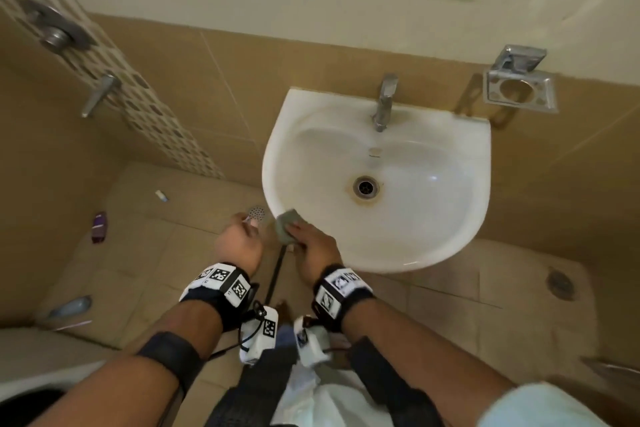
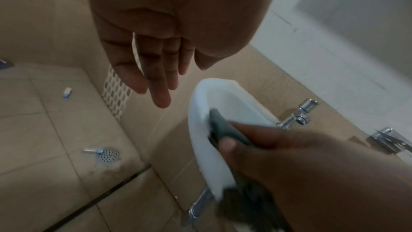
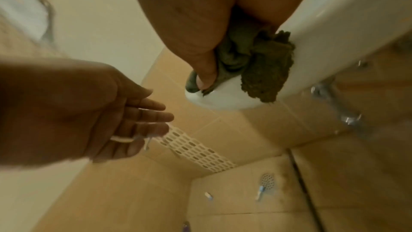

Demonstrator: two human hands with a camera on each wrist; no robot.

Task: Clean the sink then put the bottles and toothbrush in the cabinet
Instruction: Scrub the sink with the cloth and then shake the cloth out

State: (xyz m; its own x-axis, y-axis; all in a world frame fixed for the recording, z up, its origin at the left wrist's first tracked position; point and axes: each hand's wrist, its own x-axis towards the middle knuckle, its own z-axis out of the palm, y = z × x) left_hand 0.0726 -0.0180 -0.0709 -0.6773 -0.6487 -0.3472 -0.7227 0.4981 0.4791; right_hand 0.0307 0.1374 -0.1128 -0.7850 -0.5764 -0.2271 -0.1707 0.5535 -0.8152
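Note:
The white sink (image 1: 479, 184) hangs on the tan tiled wall. My right hand (image 1: 298, 232) grips a grey-green cloth (image 1: 284, 227) against the sink's front-left rim, thumb under the rim in the right wrist view (image 3: 206, 78). The cloth (image 3: 267, 70) bunches over the edge. My left hand (image 1: 247, 218) hovers just left of the sink with straight, relaxed fingers (image 2: 159, 94) and holds nothing. On the floor at the left lie a purple bottle (image 1: 99, 227), a bluish bottle (image 1: 71, 307) and a thin pink toothbrush (image 1: 72, 325).
A chrome tap (image 1: 385, 100) stands at the sink's back. A metal holder (image 1: 519, 88) is fixed to the wall at the right. A round floor drain (image 2: 109, 154) lies below my left hand, with two small blue-white items (image 2: 67, 92) nearby. A toilet rim (image 1: 34, 388) shows bottom left.

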